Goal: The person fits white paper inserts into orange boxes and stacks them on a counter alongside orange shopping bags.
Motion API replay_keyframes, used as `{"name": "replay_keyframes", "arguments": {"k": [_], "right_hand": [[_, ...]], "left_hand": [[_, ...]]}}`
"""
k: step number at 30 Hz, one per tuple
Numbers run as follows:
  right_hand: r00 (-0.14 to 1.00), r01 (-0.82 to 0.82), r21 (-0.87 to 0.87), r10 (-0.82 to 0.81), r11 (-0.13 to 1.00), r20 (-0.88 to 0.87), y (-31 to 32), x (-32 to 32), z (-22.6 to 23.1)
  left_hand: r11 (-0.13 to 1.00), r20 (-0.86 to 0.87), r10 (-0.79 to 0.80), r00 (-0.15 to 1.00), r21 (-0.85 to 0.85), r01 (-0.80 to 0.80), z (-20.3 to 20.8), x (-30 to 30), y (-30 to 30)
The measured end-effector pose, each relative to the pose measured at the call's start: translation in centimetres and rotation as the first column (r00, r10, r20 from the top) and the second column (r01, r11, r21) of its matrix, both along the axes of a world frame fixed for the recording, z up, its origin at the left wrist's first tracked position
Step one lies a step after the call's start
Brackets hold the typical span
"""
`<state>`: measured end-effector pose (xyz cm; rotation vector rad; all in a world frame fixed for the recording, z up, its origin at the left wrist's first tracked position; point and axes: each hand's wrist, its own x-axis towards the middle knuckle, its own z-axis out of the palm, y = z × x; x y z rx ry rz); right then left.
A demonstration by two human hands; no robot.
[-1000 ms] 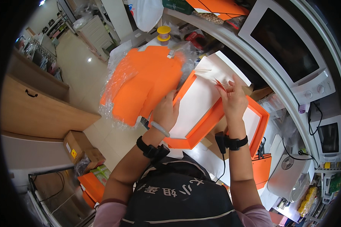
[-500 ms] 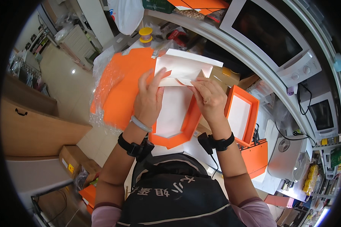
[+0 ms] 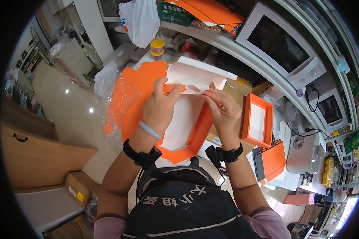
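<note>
From my distant seat I see the half-folded orange cardboard box with a white lining mid-view, between the hands. At its 10 o'clock, the left hand sits with thumb and forefinger parted by a small orange card tab; whether it grips, I can't tell. At 2 o'clock, the right hand pinches a thin white edge of the box. I judge the card light, smooth and springy: stiff along panels, soft at creases, easily dented. I'd hold it by the folded orange walls near corners, handling the tall white panel at 12 o'clock gently, since its loose flaps could tear.
</note>
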<state>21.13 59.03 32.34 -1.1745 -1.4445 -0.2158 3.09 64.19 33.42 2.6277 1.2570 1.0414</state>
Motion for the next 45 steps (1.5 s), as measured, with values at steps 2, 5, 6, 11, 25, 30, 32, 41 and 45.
{"name": "replay_keyframes", "arguments": {"k": [2,5,6,11,25,30,32,41,45], "right_hand": [[0.996,0.005,0.037,-0.008,0.999,0.089,0.1,-1.1,0.6],[0.946,-0.063,0.095,0.029,0.993,0.324,-0.1,-3.4,1.9],[0.977,-0.045,0.083,0.026,0.996,0.210,0.0,-4.1,2.1],[0.799,0.055,0.067,-0.004,0.996,-0.601,1.3,-3.7,1.2],[0.859,0.312,-0.646,-0.498,0.696,-0.122,2.6,-9.1,-7.0],[0.846,0.287,-0.545,-0.476,0.787,-0.242,2.4,-7.7,-5.1],[0.841,0.287,-0.556,-0.483,0.780,-0.244,2.7,-7.4,-4.3],[0.896,0.051,-0.355,0.114,0.933,0.428,-2.4,-10.7,-4.0],[0.821,-0.139,-0.793,0.517,0.593,0.242,-3.8,-11.3,-6.5]], "left_hand": [[0.998,-0.007,0.014,1.000,-0.057,-0.014,0.0,-1.1,0.6],[0.995,-0.066,0.033,0.997,-0.096,-0.039,-0.2,-2.1,1.4],[0.995,-0.066,0.020,0.998,-0.098,-0.026,-0.3,-2.6,1.8],[1.000,0.454,-0.003,0.891,-0.008,0.008,-2.9,-6.0,6.2],[0.954,0.640,0.175,0.749,-0.298,0.032,-4.5,-7.4,7.9],[0.916,0.628,0.119,0.769,-0.369,0.159,-8.2,-7.2,6.0],[0.872,0.493,0.087,0.866,-0.458,0.173,-9.9,-7.5,4.8],[0.715,0.538,0.331,0.775,-0.679,0.167,-13.6,-10.0,8.8],[0.556,0.627,0.469,0.622,-0.757,0.344,-13.2,-10.5,9.0]]}}
